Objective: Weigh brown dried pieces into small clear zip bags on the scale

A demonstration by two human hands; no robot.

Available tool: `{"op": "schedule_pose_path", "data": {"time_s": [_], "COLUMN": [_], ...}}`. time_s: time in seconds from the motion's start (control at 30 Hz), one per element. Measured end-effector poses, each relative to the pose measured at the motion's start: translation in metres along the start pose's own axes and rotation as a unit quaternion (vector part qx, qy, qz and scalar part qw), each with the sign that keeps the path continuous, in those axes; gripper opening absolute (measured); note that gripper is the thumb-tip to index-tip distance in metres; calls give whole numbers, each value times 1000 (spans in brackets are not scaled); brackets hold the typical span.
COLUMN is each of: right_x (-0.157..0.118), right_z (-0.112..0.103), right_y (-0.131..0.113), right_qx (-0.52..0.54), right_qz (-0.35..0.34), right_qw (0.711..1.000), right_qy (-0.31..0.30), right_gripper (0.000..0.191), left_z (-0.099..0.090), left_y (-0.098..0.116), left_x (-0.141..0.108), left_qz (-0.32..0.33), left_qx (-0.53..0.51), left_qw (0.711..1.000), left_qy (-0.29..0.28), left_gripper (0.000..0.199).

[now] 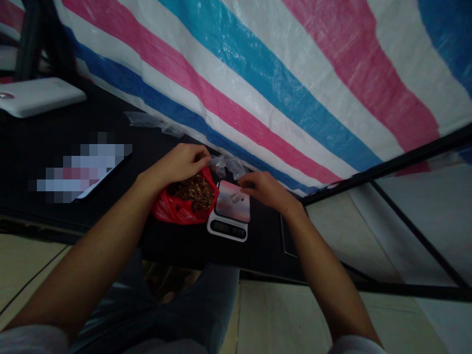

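A red plastic bag lies open on the black table, filled with small brown, dried-looking bits. My left hand is at the bag's far rim, thumb and fingers curled together in a pinch; what lies between them is hidden. Touching the bag on its right is a small white digital scale with a shiny metal plate. One or two tiny pale pieces rest on that plate. Over the plate's far right corner is my right hand, thumb and fingers apart, with nothing visible in them.
Small clear plastic bags lie just beyond the scale, and more clear bags along the table's back edge. A blurred-out flat item and a white device are at left. A striped tarpaulin hangs behind; a black frame stands right.
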State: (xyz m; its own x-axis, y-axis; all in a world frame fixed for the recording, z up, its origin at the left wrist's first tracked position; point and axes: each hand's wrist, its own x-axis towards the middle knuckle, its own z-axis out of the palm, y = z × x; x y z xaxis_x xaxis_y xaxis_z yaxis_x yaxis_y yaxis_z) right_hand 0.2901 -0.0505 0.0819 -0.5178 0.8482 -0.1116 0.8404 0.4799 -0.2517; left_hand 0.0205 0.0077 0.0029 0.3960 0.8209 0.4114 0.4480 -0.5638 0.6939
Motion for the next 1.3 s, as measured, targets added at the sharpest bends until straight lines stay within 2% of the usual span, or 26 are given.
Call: {"op": "schedule_pose_path", "data": {"time_s": [0.27,0.6,0.67,0.77,0.9,0.97,1.13,1.3], "right_x": [1,-10,-16,-23,-30,-31,-28,-26], "right_z": [8,2,4,12,25,29,42,57], "right_y": [6,13,20,34,44,45,43,47], "right_qx": [-22,-2,-5,-3,11,18,61,108], "right_qz": [-17,15,56,112,120,114,108,122], "right_qw": [1000,999,998,991,988,990,992,984], "right_qy": [7,34,-1,-78,-101,-83,37,69], "right_gripper": [10,18,17,14,14,13,9,4], "left_z": [1,0,-2,-6,-9,-9,-8,-7], "left_y": [-2,0,3,9,17,18,15,13], "left_x": [1,0,-1,-2,-4,-4,-4,-3], "left_qz": [5,-5,-3,-5,-1,-1,-10,-14], "left_qx": [6,6,19,63,89,92,87,87], "left_qw": [1000,1000,1000,997,993,992,991,991], "left_qy": [2,-7,-12,-40,-79,-88,-100,-101], "left_gripper": [36,35,35,46,51,50,46,45]}}
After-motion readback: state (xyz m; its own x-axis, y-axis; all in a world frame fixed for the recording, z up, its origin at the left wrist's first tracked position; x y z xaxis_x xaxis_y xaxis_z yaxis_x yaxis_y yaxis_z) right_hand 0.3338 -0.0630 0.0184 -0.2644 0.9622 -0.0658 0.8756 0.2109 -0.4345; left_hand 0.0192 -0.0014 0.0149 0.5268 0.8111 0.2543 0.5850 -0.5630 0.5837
